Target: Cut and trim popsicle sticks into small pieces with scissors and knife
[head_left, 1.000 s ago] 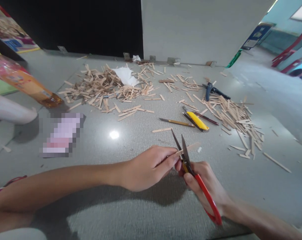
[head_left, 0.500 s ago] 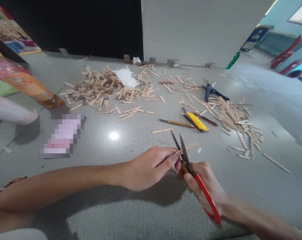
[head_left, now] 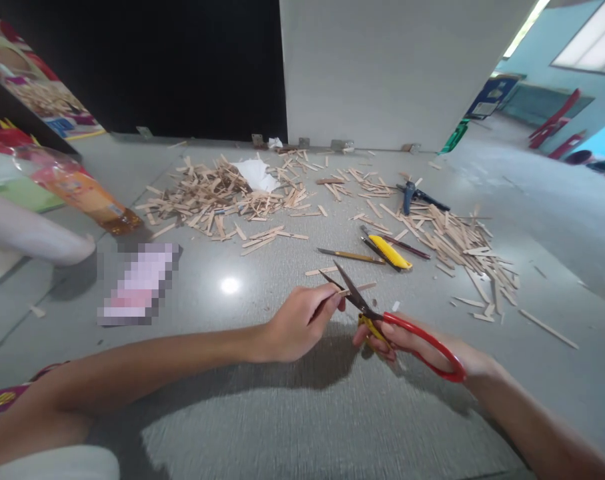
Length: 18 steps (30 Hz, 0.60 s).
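Note:
Between the thumb and fingers of my left hand (head_left: 297,325) is pinched a thin wooden stick (head_left: 366,287), its free end pointing right. My right hand (head_left: 407,335) grips scissors (head_left: 366,311) with red and yellow handles, their blades parted around the stick. Just beyond the blades a loose wooden stick (head_left: 318,272) lies on the tabletop-like grey surface (head_left: 262,413). Farther off are a slim craft knife (head_left: 352,255) and a yellow box cutter (head_left: 391,252), with dark pen-like tools beside it.
A heap of wooden sticks (head_left: 207,193) with white paper (head_left: 256,175) lies at the back left. More sticks (head_left: 457,237) spread at the right, near a dark blue clamp-like tool (head_left: 417,196). A tilted bottle (head_left: 89,193) and someone's limb are at left. A black-and-white panel (head_left: 372,73) stands behind.
The scissors have turned, so the blades now point more to the left and the red handle lies flatter. My left hand stays pinched on the stick, and the view has shifted slightly.

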Each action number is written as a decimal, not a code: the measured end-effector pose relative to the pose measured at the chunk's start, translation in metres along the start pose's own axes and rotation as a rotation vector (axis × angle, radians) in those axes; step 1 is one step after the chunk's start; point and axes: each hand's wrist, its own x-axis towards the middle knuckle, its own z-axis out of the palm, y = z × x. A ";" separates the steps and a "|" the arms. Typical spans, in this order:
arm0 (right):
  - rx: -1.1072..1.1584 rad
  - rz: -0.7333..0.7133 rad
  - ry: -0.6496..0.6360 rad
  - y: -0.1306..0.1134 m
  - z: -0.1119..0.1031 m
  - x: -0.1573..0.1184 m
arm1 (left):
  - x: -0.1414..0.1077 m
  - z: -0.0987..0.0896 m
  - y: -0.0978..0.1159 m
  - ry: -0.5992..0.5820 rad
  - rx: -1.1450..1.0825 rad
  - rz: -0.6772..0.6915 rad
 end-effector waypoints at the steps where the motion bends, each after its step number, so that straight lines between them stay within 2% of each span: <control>1: -0.027 -0.009 -0.014 -0.002 -0.004 0.000 | -0.001 0.003 -0.002 0.014 -0.009 0.002; 6: -0.044 -0.010 -0.051 -0.007 -0.013 0.000 | 0.002 0.005 -0.014 0.068 -0.169 -0.042; 8: 0.026 0.024 -0.053 -0.006 -0.014 0.002 | 0.009 -0.001 -0.022 0.196 -0.336 -0.114; 10: 0.074 0.060 0.034 -0.003 -0.017 0.004 | 0.018 -0.009 -0.032 0.314 -0.352 -0.137; 11: 0.058 0.071 0.133 -0.001 -0.020 0.006 | 0.023 -0.013 -0.037 0.356 -0.309 -0.147; 13: -0.105 0.074 0.412 0.006 -0.028 0.010 | 0.032 -0.020 -0.046 0.368 -0.152 -0.193; 16: -0.628 0.050 0.872 0.022 -0.045 0.017 | 0.039 -0.024 -0.057 0.372 -0.073 -0.229; 17: -0.799 0.020 0.986 0.029 -0.052 0.019 | 0.039 -0.024 -0.059 0.376 -0.068 -0.236; 18: -0.920 0.003 1.026 0.036 -0.058 0.021 | 0.039 -0.024 -0.061 0.379 -0.064 -0.242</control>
